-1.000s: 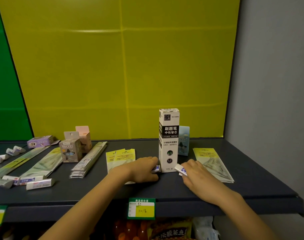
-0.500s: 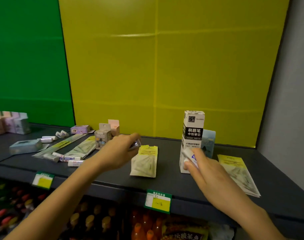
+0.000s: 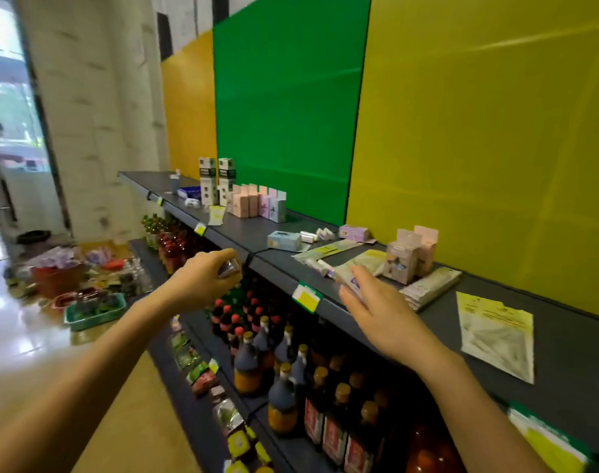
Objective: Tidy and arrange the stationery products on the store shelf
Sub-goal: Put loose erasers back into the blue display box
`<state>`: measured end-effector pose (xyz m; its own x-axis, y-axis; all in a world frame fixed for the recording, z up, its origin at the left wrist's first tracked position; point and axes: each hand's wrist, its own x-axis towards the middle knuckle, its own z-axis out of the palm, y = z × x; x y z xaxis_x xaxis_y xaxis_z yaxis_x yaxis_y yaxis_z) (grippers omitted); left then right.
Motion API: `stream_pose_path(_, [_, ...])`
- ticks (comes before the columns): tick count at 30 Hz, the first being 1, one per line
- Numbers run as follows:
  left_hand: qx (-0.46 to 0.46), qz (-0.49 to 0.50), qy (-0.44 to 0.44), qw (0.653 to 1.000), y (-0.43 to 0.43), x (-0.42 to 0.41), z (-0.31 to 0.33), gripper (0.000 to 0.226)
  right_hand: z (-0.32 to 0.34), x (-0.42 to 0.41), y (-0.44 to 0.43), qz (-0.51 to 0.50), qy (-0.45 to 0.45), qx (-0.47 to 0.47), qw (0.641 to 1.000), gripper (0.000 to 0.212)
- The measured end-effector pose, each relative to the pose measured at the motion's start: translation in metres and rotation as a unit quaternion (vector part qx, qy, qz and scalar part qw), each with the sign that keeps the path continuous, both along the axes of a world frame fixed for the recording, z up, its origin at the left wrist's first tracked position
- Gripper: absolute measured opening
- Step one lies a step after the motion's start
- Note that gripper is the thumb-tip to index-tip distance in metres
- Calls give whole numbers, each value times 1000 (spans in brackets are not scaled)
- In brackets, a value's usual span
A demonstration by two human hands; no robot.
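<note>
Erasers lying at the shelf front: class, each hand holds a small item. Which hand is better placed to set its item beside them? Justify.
Likely right. The right hand and its item hover beside the erasers at the shelf edge; the left hand is off the shelf, farther from them.

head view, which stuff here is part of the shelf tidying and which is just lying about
Job: left hand and right hand, each gripping a small pack; pastel boxes; flat packets.
Lying about: bottles below; green basket and red tub on the floor.
</note>
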<state>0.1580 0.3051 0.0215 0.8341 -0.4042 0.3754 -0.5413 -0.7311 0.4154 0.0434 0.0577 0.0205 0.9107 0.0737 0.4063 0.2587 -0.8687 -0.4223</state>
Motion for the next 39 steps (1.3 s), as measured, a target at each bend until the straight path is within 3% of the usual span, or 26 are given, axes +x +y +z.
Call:
stream_pose_path(7, [47, 95, 9, 994, 111, 40, -21, 11, -22, 91, 91, 70, 50, 1, 996, 18])
stream_pose_path(18, [69, 158, 25, 985, 253, 149, -22, 15, -19, 237, 228, 73, 82, -8, 994, 21])
stream_pose_path(26, [89, 155, 35, 983, 310, 251, -48, 7, -16, 357, 293, 72, 121, 21, 990, 35])
stream_pose_path(28, [87, 147, 47, 984, 324, 283, -53, 2, -20, 392, 308, 73, 120, 31, 990, 23])
stream_pose_path(30, [86, 142, 50, 985, 338, 321, -52, 13, -22, 432, 322, 71, 116, 37, 990, 18])
stream_pose_path(39, [28, 108, 21, 993, 382, 479, -15, 10, -2, 595, 379, 31, 139, 55, 988, 35])
